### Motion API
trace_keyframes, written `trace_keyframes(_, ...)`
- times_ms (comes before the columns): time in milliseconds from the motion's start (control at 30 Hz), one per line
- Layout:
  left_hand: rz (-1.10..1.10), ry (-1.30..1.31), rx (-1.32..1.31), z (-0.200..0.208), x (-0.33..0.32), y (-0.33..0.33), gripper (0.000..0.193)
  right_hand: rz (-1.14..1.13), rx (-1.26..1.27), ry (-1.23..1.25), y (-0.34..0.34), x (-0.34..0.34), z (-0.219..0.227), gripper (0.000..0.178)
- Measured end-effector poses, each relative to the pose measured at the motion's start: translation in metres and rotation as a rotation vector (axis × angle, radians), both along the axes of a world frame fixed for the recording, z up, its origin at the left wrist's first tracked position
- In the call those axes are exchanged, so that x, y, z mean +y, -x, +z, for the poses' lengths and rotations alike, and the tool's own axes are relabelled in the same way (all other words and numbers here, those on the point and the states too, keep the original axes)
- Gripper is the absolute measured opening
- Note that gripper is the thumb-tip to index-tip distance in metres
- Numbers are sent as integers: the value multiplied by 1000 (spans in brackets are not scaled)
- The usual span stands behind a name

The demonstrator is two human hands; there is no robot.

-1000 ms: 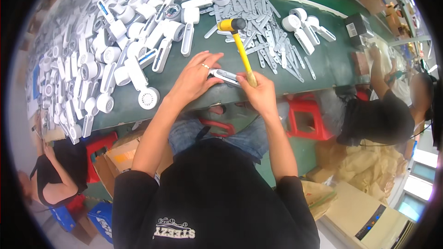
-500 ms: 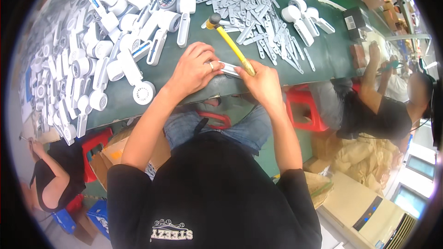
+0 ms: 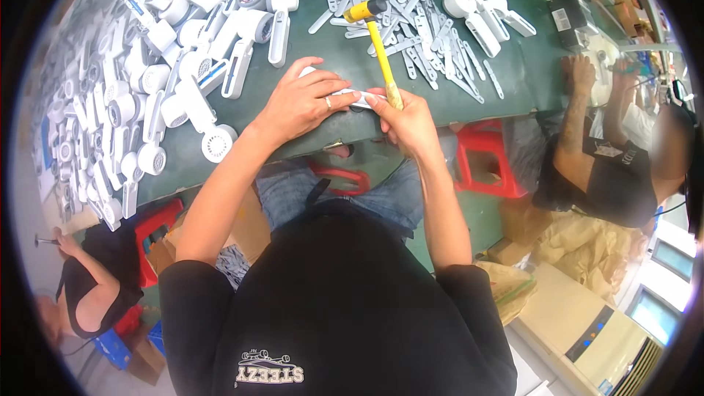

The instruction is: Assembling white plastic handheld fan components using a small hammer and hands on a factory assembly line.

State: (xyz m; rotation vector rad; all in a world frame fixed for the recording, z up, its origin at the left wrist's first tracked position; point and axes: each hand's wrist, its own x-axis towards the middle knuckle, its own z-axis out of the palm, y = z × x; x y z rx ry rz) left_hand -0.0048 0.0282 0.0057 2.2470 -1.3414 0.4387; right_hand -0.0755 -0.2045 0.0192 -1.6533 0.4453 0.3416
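My left hand [image 3: 295, 106] is closed over a white handheld fan [image 3: 362, 100] at the front part of the table, its fingers stretched along the handle. Most of the fan's body is hidden under that hand. My right hand [image 3: 411, 121] grips a mallet [image 3: 380, 51] with a yellow shaft and a yellow-and-black head, which points up and away from me. The thumb and fingertips of this hand also touch the near end of the fan handle. Beyond the mallet lies a loose pile of flat grey strips [image 3: 411, 48].
A large heap of white handheld fans [image 3: 147, 81] covers the left of the green table [image 3: 513, 77]. Several more fans [image 3: 480, 26] lie at the far right. A co-worker [image 3: 616, 161] sits on the right, another [image 3: 92, 279] on the left. Red stools [image 3: 488, 169] stand below the table.
The mallet has swung more upright, its head shifting right and away from my left hand. My left fingers have spread further along the fan handle, and my right fingertips have curled in beside it.
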Motion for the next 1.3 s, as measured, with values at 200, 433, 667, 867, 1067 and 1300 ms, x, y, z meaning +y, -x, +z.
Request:
trace_keyframes(200,-10,21,-2,6,-3,0,34,-9,-49,40,0,2,0,30)
trace_keyframes(433,17,24,54,2,-1,1,27,-65,-98,-130,25,-18,6,44)
trace_keyframes(667,23,63,74,-1,-5,1,24,126,-710,521,11,-22,-30,39)
trace_keyframes(867,72,68,44,2,-8,2,23,142,-343,429,-2,-20,-7,37)
trace_keyframes(1067,35,22,-48,-4,-6,0,28,53,-327,355,9,-15,-14,36)
trace_keyframes(1300,57,22,-36,-5,-6,4,30,-85,-293,274,73,-23,25,52)
